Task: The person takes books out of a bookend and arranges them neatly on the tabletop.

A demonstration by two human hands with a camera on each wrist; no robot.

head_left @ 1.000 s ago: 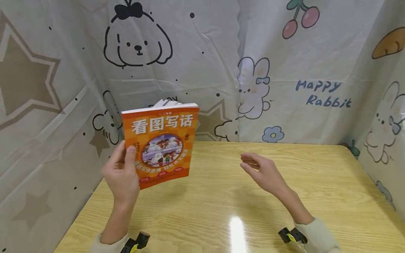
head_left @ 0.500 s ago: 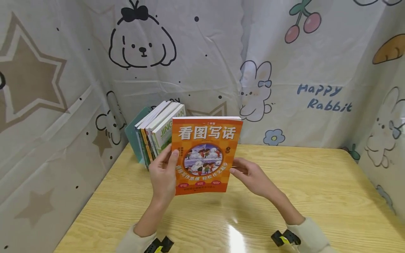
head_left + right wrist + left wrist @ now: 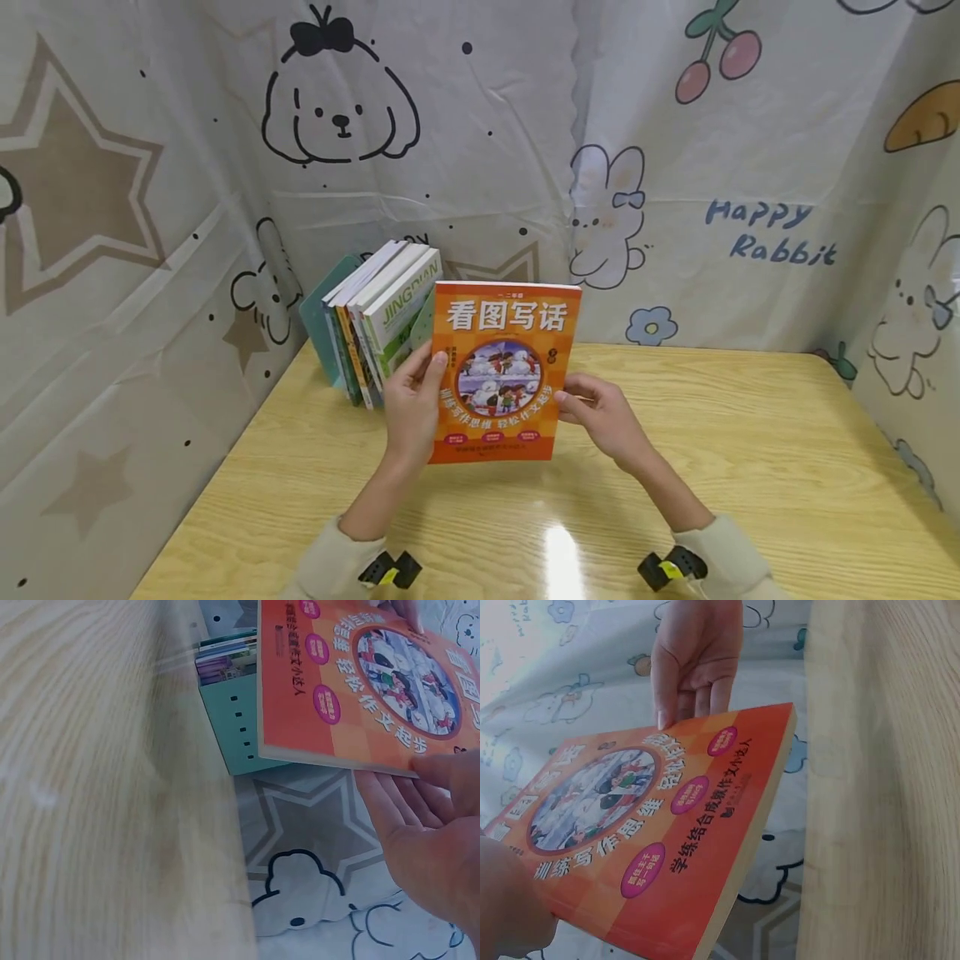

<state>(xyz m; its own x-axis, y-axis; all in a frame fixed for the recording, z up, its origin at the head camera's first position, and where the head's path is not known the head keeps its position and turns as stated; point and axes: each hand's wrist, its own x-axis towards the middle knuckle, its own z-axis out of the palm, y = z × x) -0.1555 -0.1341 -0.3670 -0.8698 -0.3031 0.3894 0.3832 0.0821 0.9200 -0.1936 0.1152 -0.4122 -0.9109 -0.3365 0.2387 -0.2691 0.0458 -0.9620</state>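
Note:
An orange book (image 3: 498, 433) with white Chinese characters and a round picture on its cover is held up above the table, front cover towards me. My left hand (image 3: 414, 408) grips its left edge, thumb on the cover and fingers behind. At the opposite edge my right hand (image 3: 606, 417) pinches the book, its thumb on the front side; in the right wrist view the fingers of the right hand (image 3: 435, 840) reach under the book (image 3: 292, 712). In the left wrist view the left hand (image 3: 510, 900) shows only in part, at the book's near side.
Several upright books (image 3: 401, 308) stand in a teal holder (image 3: 318, 321) at the back left of the wooden table (image 3: 712, 442), partly behind the orange book. A printed curtain (image 3: 487, 167) encloses the table's back and sides.
My left hand has carried the orange book rightward to the middle, uncovering the books in the holder. My right hand, apart from it at first, now holds its right edge.

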